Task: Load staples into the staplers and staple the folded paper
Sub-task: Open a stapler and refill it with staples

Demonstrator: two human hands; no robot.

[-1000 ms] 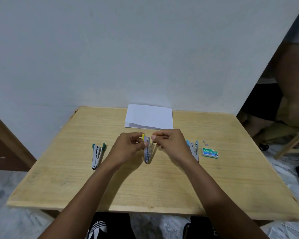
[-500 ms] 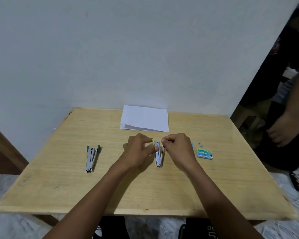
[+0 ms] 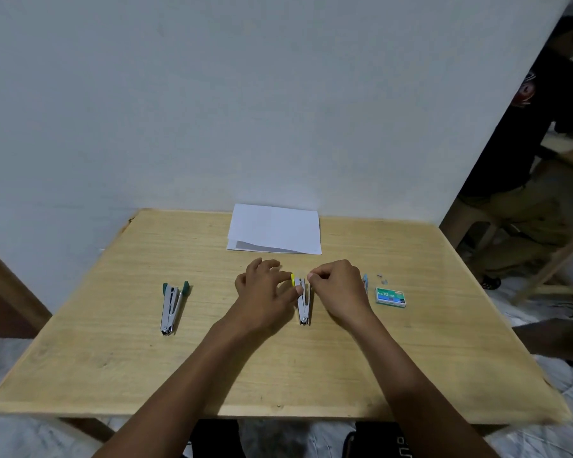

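A yellow-tipped stapler (image 3: 303, 302) lies opened in a V at the table's middle. My left hand (image 3: 265, 292) rests against its left arm, thumb touching the metal. My right hand (image 3: 336, 289) pinches its fingertips together at the stapler's right arm; what they hold is too small to see. A green-tipped stapler (image 3: 172, 305) lies opened at the left. A blue-tipped stapler (image 3: 365, 281) is mostly hidden behind my right hand. The green staple box (image 3: 390, 296) sits to the right, loose staples (image 3: 381, 277) just beyond it. The folded white paper (image 3: 275, 229) lies at the far edge.
The wooden table (image 3: 212, 375) stands against a pale wall. Another person sits at the right beyond the table's corner, near a wooden stool (image 3: 543, 276).
My left fingers have spread apart and now rest on the yellow stapler instead of pinching it. The view has shifted slightly; the staplers lie where they were.
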